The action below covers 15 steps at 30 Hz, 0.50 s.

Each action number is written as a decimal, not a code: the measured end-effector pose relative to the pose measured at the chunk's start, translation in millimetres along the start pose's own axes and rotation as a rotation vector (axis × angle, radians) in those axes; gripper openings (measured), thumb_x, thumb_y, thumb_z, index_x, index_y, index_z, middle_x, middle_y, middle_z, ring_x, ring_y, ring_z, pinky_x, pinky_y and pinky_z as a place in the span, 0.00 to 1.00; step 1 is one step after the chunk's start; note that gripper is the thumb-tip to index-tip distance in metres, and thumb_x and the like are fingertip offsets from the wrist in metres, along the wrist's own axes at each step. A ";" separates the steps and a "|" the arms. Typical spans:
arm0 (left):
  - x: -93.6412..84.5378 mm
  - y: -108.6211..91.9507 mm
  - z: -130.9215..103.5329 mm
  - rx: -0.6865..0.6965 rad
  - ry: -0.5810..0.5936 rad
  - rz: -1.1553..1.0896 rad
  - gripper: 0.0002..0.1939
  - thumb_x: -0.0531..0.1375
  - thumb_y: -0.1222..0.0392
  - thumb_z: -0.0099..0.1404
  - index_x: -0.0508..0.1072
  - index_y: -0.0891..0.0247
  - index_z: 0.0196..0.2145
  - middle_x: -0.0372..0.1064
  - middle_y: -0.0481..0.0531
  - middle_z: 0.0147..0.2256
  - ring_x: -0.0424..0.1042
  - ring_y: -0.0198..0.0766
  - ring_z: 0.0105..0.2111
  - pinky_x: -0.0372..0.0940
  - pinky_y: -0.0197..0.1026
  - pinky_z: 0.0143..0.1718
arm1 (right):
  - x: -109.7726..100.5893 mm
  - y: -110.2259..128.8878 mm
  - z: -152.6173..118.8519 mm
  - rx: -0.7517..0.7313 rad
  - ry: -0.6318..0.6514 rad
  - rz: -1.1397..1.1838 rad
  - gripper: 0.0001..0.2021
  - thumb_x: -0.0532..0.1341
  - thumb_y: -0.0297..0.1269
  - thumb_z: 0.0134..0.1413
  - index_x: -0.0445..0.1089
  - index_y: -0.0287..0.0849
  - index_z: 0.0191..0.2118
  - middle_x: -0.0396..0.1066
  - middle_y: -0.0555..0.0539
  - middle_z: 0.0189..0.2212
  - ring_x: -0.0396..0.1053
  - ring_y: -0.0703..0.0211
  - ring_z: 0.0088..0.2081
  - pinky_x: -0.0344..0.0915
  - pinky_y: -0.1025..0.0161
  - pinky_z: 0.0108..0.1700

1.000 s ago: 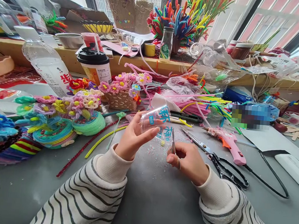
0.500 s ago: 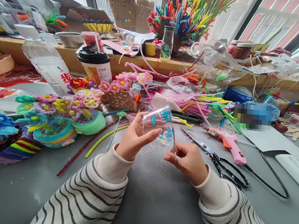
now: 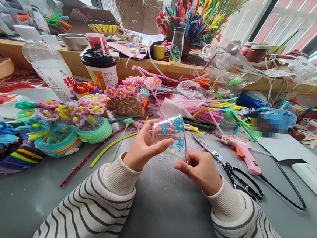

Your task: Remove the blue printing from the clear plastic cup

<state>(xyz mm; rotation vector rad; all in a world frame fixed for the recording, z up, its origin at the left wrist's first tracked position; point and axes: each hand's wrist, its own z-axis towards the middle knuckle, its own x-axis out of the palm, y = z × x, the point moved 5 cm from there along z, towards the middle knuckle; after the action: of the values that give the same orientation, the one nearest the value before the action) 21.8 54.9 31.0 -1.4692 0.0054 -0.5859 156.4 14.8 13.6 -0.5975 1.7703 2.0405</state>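
My left hand (image 3: 145, 147) is wrapped round a clear plastic cup (image 3: 168, 129) with blue lettering, which lies tilted above the table. Its fingers show through the cup wall and the thumb presses along the near side. Thumb and forefinger of my right hand (image 3: 200, 169) pinch a thin, curved, shiny strip (image 3: 186, 156) at the cup's right edge. Whether the strip is still joined to the cup I cannot tell. Scissors (image 3: 226, 167) with black handles lie right of my right hand, and a pink glue gun (image 3: 240, 152) rests beyond them.
Left of my hands stand pots of pipe-cleaner flowers (image 3: 60, 125), a water bottle (image 3: 49, 65) and a lidded paper cup (image 3: 100, 69). A small flower basket (image 3: 126, 105), loose pipe cleaners (image 3: 187, 103) and a black cutter (image 3: 198, 123) lie behind the cup. Glitter specks dot the grey table (image 3: 164, 208).
The cup has turned slightly in my left hand and shifted a little to the right. My right hand keeps its pinch, almost in the same place.
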 end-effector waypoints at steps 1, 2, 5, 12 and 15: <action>0.1 0.2 0.0 -0.002 0.001 -0.001 0.23 0.65 0.60 0.47 0.60 0.61 0.39 0.69 0.52 0.37 0.71 0.43 0.38 0.64 0.46 0.42 | -0.5 0.3 -0.1 -0.009 -0.014 -0.002 0.29 0.57 0.63 0.34 0.48 0.42 0.11 0.48 0.57 0.09 0.46 0.71 0.15 0.45 0.69 0.17; 0.1 0.3 -0.1 -0.002 0.001 0.000 0.23 0.65 0.60 0.47 0.60 0.61 0.39 0.69 0.52 0.37 0.71 0.43 0.39 0.64 0.46 0.42 | -1.0 0.3 -0.3 -0.018 -0.031 -0.002 0.29 0.57 0.63 0.34 0.48 0.42 0.10 0.48 0.57 0.08 0.45 0.71 0.15 0.45 0.69 0.17; -0.2 0.2 -0.3 0.002 -0.003 0.003 0.23 0.65 0.60 0.46 0.60 0.61 0.39 0.69 0.53 0.37 0.71 0.44 0.39 0.64 0.47 0.42 | -1.4 -0.8 -0.8 -0.036 -0.072 -0.001 0.29 0.57 0.62 0.34 0.48 0.42 0.10 0.49 0.57 0.08 0.46 0.72 0.14 0.46 0.69 0.17; -0.4 -1.5 0.1 0.019 -0.019 -0.003 0.23 0.65 0.59 0.46 0.60 0.62 0.39 0.69 0.53 0.37 0.70 0.43 0.40 0.63 0.48 0.45 | 2.7 -7.0 -0.2 -0.021 -0.090 0.025 0.29 0.56 0.64 0.35 0.46 0.43 0.10 0.51 0.55 0.08 0.48 0.70 0.15 0.50 0.69 0.18; -0.9 -1.5 0.0 0.025 -0.027 0.001 0.23 0.65 0.58 0.47 0.60 0.62 0.39 0.70 0.54 0.38 0.70 0.43 0.40 0.62 0.49 0.45 | 2.3 -5.5 -0.2 -0.023 -0.102 0.011 0.29 0.55 0.64 0.36 0.46 0.43 0.10 0.50 0.55 0.08 0.47 0.70 0.15 0.49 0.69 0.18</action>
<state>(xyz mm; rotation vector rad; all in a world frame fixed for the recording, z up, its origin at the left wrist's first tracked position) 20.5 55.2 32.1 -1.4530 -0.0219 -0.5632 157.4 15.4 7.7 -0.4821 1.6975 2.0627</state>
